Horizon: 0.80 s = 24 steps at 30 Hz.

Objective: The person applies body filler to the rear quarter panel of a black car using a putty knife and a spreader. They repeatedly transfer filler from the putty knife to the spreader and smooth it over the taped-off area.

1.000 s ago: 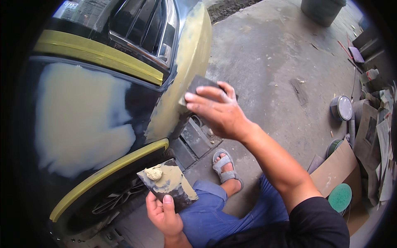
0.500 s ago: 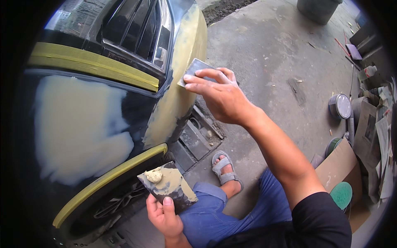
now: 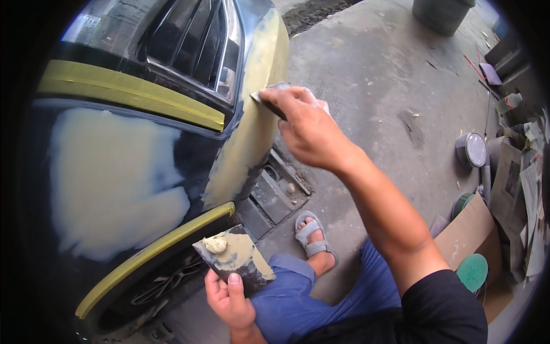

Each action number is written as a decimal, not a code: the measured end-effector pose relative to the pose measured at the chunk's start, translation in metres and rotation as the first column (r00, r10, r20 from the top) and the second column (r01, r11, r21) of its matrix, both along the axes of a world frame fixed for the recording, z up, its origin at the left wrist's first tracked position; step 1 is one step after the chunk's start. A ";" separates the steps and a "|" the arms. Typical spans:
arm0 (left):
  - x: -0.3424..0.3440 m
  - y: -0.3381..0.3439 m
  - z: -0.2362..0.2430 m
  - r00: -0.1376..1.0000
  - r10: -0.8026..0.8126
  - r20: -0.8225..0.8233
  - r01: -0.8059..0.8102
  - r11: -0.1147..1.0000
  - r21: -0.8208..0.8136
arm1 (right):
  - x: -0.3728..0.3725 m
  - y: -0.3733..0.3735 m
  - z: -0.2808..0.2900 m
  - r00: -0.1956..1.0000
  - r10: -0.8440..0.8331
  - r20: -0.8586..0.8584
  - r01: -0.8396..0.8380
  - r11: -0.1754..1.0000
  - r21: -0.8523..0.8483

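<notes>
A flat metal putty spreader is gripped in my right hand, its edge at the putty-coated bumper corner of a dark car. Below, my left hand pinches a dark square putty plate between thumb and fingers. A lump of cream putty sits at the plate's upper left corner, with more smeared across its face. Another broad pale putty patch covers the car's side panel. Yellow masking tape runs under the lamp, and a second strip follows the wheel arch.
A floor drain channel lies beside the bumper, near my sandalled foot. On the right stand a paint can, a cardboard box and a green round disc. A dark bucket stands farther back.
My right hand has turned the spreader, so its face shows more edge-on, and its fingers have curled closer. The left hand and plate have barely moved.
</notes>
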<state>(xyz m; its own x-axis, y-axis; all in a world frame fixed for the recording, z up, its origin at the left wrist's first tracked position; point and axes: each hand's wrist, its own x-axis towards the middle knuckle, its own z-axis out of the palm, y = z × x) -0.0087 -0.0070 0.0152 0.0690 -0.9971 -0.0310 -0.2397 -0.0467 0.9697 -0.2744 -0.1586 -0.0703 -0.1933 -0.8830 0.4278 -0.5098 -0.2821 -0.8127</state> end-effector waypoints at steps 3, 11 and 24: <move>0.002 0.003 -0.001 1.000 0.007 -0.008 -0.007 1.000 -0.012 | 0.026 0.018 0.008 0.999 0.038 0.034 -0.040 0.997 0.059; -0.010 -0.010 -0.002 0.999 -0.018 -0.052 0.019 0.999 0.028 | 0.051 0.043 -0.024 0.995 0.102 0.002 -0.102 0.995 -0.005; -0.003 0.009 -0.002 0.999 0.008 -0.038 -0.008 1.000 -0.015 | 0.027 0.030 -0.017 0.916 0.180 -0.358 -0.223 0.971 -0.084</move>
